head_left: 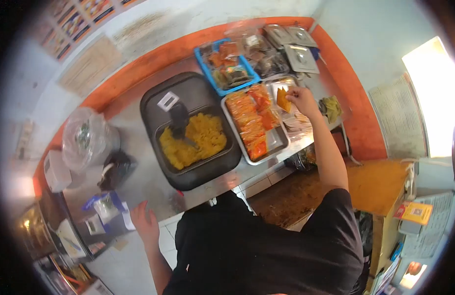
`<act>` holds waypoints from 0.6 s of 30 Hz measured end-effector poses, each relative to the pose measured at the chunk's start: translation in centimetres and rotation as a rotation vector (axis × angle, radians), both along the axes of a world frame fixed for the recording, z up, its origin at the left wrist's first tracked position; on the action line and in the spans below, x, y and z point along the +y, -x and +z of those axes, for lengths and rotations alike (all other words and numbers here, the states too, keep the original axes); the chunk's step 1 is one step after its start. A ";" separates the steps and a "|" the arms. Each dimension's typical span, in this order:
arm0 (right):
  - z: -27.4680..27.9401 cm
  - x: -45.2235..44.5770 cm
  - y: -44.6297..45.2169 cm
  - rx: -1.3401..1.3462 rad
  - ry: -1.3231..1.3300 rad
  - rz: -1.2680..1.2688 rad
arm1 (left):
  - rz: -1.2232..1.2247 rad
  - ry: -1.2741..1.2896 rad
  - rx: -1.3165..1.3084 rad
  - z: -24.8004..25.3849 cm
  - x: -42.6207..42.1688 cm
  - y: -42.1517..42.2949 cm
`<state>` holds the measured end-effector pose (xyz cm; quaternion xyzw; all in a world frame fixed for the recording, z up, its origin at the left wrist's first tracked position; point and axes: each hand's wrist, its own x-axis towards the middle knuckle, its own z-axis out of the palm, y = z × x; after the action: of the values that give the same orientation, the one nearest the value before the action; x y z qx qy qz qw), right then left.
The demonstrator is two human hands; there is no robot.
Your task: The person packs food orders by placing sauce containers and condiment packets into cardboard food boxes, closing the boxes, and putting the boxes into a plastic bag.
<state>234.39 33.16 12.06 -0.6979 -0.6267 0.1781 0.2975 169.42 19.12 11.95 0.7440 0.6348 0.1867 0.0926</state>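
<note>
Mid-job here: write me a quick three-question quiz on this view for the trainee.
1. Which hand holds the orange-yellow piece?
A) the left hand
B) the right hand
2. True or false: the black tub holds yellow food.
3. Fill in: the basket behind the tray of orange packets is ____ in colour.

Key: 1. B; 2. true; 3. blue
</note>
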 end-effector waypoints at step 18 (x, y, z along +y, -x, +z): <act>7.6 -6.7 57.9 0.786 0.544 0.770 | 0.026 0.249 -1.077 5.3 -1.0 12.4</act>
<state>176.50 26.42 19.70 -0.3543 -0.6093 0.6704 0.2321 156.99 18.10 17.23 0.5189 0.5241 0.4656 0.4892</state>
